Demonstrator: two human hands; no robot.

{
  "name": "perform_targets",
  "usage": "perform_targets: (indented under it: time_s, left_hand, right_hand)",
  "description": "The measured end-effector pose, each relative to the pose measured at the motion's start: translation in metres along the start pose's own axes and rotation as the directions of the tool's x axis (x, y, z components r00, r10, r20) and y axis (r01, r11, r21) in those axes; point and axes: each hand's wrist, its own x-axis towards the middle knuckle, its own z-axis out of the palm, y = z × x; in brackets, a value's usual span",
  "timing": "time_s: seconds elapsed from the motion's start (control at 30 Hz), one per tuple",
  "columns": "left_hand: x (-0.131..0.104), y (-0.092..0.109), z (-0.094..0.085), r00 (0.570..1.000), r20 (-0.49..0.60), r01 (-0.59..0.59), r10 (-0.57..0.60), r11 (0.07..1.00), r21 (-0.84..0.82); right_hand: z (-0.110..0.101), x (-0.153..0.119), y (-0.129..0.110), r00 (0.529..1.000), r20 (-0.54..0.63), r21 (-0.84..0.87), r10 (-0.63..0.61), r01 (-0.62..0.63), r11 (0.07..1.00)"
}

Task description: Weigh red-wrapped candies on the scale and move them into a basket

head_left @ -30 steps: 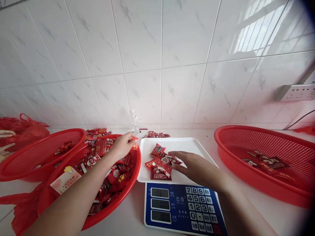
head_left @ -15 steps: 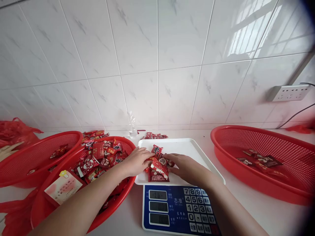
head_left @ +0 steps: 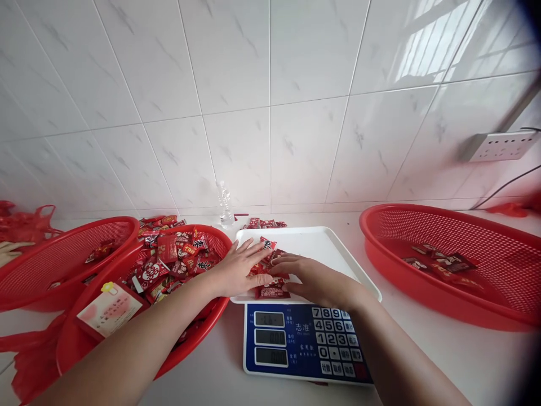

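Note:
Several small red snack packets (head_left: 274, 291) lie in a loose pile on the white tray (head_left: 323, 248) of a blue digital scale (head_left: 302, 351). My left hand (head_left: 242, 268) rests over the pile's left side, fingers spread and thumb pointing right. From the right, my right hand (head_left: 316, 281) reaches over the same packets with its fingers stretched out and slightly curved. Both hands cover much of the pile, and neither is closed around a packet. Left of the tray is a red plastic basket (head_left: 226, 301) full of similar packets, with a pale printed card (head_left: 109, 310) on them.
A second red basket (head_left: 25, 287) stands at far left, a third (head_left: 382, 270) at right, each with a few packets. Behind the tray are a clear plastic bottle (head_left: 225, 206) and loose packets (head_left: 264, 223). Red plastic bags (head_left: 29, 225) and another person's hand (head_left: 10, 251) show at far left.
My left hand has spread its fingers and moved farther over the packets. My right hand has shifted left across the pile. The view has tilted slightly down.

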Motion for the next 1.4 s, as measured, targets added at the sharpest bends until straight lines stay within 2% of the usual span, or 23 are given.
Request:
perform_targets:
  time_s: [0.1,0.17,0.33,0.47,0.6,0.7,0.8,0.9,1.03,1.1,1.2,1.4]
  left_hand:
    - [0.0,0.001,0.0,0.998,0.067,0.002,-0.005,0.999,0.041]
    - [0.0,0.001,0.0,0.998,0.047,0.03,-0.032,0.999,0.046]
    - [0.0,-0.001,0.002,0.998,-0.038,0.057,-0.056,0.998,0.025]
    - [0.0,-0.002,0.003,0.997,-0.037,0.069,-0.068,0.997,0.029]
    - [0.0,-0.002,0.001,0.997,0.016,0.077,-0.078,0.995,0.066]
    - [0.0,0.0,0.001,0.996,-0.016,0.085,-0.084,0.994,0.063]
    - [0.001,-0.001,0.004,0.992,-0.093,0.088,-0.081,0.994,0.07]
    - [0.006,-0.006,0.006,0.991,-0.131,0.045,-0.032,0.994,0.095]
    - [0.017,-0.011,0.0,1.0,-0.014,-0.01,0.012,0.989,0.148]
    - [0.023,-0.011,-0.003,0.999,0.049,-0.009,0.001,0.986,0.166]
    - [0.027,-0.008,-0.006,0.996,0.085,0.017,-0.028,0.992,0.124]
    - [0.013,-0.001,-0.023,0.993,0.116,-0.015,0.022,0.998,-0.059]
  right_hand:
    - [0.001,0.001,0.006,1.0,-0.018,-0.021,-0.004,0.004,1.0]
    - [0.001,0.0,0.011,0.999,-0.035,-0.037,0.041,-0.042,0.998]
    - [0.001,-0.003,0.02,0.967,-0.068,-0.046,0.246,-0.25,0.967]
    - [0.004,0.0,0.021,0.962,-0.086,-0.073,0.259,-0.265,0.961]
    - [0.007,0.005,0.019,0.939,-0.192,-0.172,0.285,-0.319,0.932]
    - [0.005,0.005,0.013,0.961,-0.19,-0.152,0.201,-0.231,0.961]
    - [0.002,0.004,0.005,0.996,-0.076,-0.062,0.045,-0.05,0.997]
    - [0.002,0.004,0.0,0.999,0.027,-0.034,-0.019,0.02,0.999]
    - [0.001,0.005,-0.003,0.997,0.06,0.013,-0.047,0.046,0.999]
    - [-0.001,0.004,-0.004,0.997,0.063,0.042,-0.046,0.044,0.998]
    - [-0.003,0.002,-0.001,1.0,0.029,0.038,-0.012,0.011,0.999]
    - [-0.003,0.0,0.02,0.972,-0.135,-0.064,0.193,-0.203,0.977]
